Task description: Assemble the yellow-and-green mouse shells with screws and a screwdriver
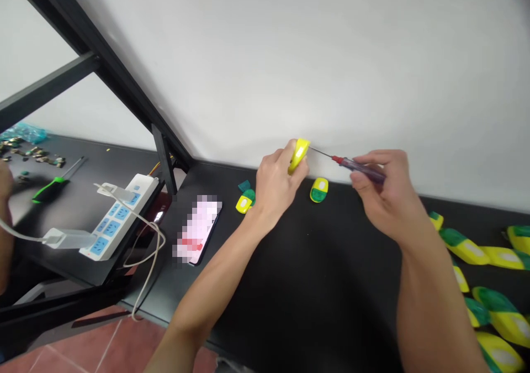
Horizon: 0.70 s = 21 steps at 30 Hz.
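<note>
My left hand (276,180) is closed around a small yellow plastic casing (298,155) and holds it up above the black table. In my right hand (387,188) is a screwdriver (360,168) with a dark translucent handle and a red collar. Its thin shaft points left, and the tip is at or very near the casing's right edge; contact cannot be made out. Below, between the hands, lies a yellow and green plastic device (319,190). Beside my left wrist sits another yellow and green device (245,200), partly hidden, with a loose dark green piece (244,185) behind it.
Several yellow and green devices (501,312) crowd the table's right side. A phone (199,230) lies at left. Past a black metal frame (159,152), a neighbouring table carries a power strip (120,218) with cables, a green screwdriver (52,189) and small parts. Another person's hand (5,182) shows there.
</note>
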Each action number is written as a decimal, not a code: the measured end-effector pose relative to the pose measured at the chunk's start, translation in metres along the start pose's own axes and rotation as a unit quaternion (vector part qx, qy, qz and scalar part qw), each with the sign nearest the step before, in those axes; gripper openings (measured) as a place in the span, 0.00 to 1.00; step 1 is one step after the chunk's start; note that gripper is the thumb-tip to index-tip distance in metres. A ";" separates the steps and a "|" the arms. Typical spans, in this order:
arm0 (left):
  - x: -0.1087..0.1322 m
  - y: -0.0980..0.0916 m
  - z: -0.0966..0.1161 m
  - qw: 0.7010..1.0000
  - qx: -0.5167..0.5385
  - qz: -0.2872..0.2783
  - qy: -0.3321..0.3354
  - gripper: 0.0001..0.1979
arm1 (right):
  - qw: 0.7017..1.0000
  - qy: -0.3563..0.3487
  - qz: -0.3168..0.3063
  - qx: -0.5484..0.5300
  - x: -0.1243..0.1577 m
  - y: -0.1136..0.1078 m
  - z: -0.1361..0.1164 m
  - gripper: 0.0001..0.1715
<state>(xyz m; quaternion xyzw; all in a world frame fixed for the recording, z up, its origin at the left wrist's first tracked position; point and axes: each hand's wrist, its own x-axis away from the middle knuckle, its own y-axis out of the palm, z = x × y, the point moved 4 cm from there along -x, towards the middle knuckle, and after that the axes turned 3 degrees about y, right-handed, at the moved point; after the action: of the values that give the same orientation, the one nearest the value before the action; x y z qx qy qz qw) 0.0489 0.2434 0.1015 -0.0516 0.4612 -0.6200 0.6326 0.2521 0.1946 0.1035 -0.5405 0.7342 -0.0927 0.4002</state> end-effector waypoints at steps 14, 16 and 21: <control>0.003 0.009 0.005 1.000 0.003 -0.014 0.009 0.14 | 0.996 -0.005 0.074 0.053 -0.005 -0.015 -0.008 0.21; 0.004 0.009 0.005 1.000 0.002 -0.010 0.010 0.14 | 0.998 0.003 0.049 0.045 -0.004 -0.012 -0.001 0.20; 0.002 0.006 0.005 1.000 0.007 0.004 0.009 0.14 | 0.999 -0.024 0.023 -0.008 -0.003 -0.007 0.006 0.12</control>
<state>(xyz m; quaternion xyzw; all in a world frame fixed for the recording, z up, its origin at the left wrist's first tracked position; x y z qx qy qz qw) 0.0558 0.2403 0.0997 -0.0399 0.4625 -0.6213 0.6313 0.2622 0.1960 0.1048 -0.5292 0.7372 -0.0645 0.4152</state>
